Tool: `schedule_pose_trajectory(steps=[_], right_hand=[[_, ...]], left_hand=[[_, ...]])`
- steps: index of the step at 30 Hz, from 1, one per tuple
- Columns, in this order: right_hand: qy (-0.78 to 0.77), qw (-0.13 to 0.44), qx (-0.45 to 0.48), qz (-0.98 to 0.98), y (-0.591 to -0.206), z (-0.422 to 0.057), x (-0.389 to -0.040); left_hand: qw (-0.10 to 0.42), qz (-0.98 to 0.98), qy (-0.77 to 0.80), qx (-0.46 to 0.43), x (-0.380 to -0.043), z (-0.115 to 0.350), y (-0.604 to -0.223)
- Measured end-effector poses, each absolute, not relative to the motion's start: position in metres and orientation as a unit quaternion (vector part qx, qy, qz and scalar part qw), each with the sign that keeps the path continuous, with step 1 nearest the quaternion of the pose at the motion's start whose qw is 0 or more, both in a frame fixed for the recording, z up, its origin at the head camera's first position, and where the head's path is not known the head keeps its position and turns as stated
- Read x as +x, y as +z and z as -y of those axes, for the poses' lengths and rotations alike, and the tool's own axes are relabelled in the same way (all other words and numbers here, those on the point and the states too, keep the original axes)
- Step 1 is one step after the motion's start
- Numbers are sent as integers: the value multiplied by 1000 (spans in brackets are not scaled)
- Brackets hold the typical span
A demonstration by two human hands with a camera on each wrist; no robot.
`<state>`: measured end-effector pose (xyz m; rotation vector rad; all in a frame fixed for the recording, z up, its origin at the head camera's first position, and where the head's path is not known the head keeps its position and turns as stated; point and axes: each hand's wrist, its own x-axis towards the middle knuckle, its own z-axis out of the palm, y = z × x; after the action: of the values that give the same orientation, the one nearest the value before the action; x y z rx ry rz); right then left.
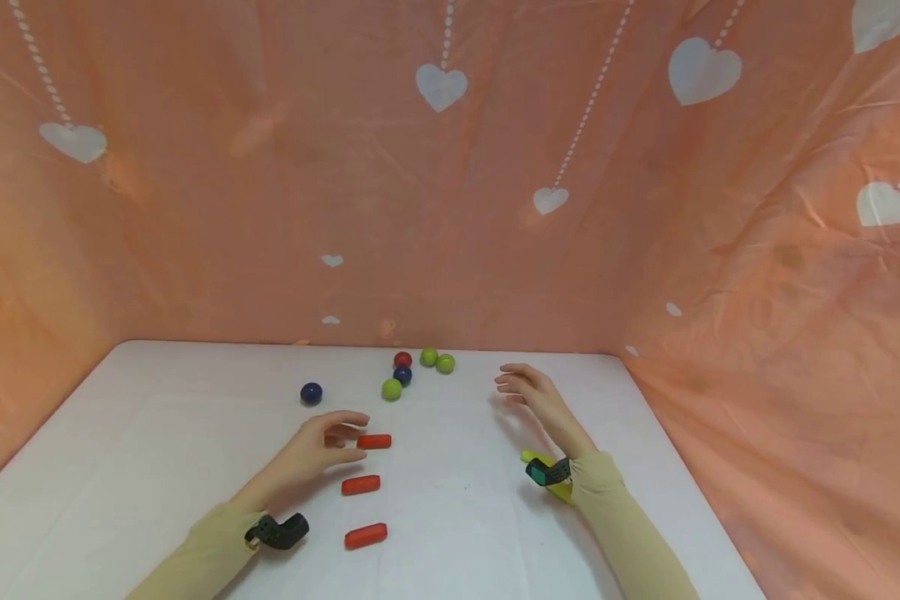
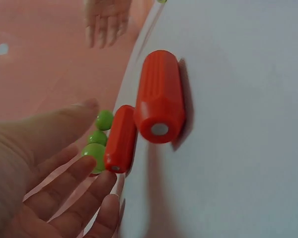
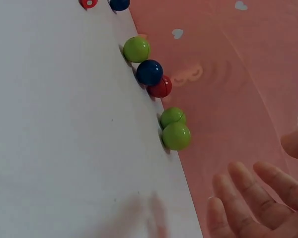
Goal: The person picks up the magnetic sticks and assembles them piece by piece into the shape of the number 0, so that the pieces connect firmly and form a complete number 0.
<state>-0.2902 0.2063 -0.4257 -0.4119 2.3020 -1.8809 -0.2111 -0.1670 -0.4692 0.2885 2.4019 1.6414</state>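
Note:
In the head view my left hand [image 1: 322, 442] hovers at the left end of the farthest red ridged cylinder [image 1: 375, 442], thumb and fingers apart. Two more red cylinders, a middle one [image 1: 361, 484] and a near one [image 1: 366, 536], lie below it in a rough column. The left wrist view shows the spread fingers [image 2: 79, 198] close to one red piece [image 2: 120, 141], with nothing between them. Above the table on the right is my right hand [image 1: 536, 400], its fingers loosely extended and holding nothing. Beneath that wrist lies a yellow-green piece [image 1: 560, 492], partly covered by the wrist strap.
Toward the back edge sit a red ball [image 1: 402, 359], a dark blue ball [image 1: 402, 377] and several green balls [image 1: 392, 389]. Another dark blue ball [image 1: 311, 393] is off to the left. A pink cloth with white hearts hangs behind the white table [image 1: 450, 533].

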Motion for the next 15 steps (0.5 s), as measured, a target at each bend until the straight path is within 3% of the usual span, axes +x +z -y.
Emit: schedule_pose_trajectory(steps=[6,15], right_hand=[[-633,74,-143,-757,-423,-186,-308],[-638,42,-158,-752,-429,-166,-335]], left_hand=[[96,-836,522,139,-219,163,-473],[119,-819,535,170,-229,165,-478]])
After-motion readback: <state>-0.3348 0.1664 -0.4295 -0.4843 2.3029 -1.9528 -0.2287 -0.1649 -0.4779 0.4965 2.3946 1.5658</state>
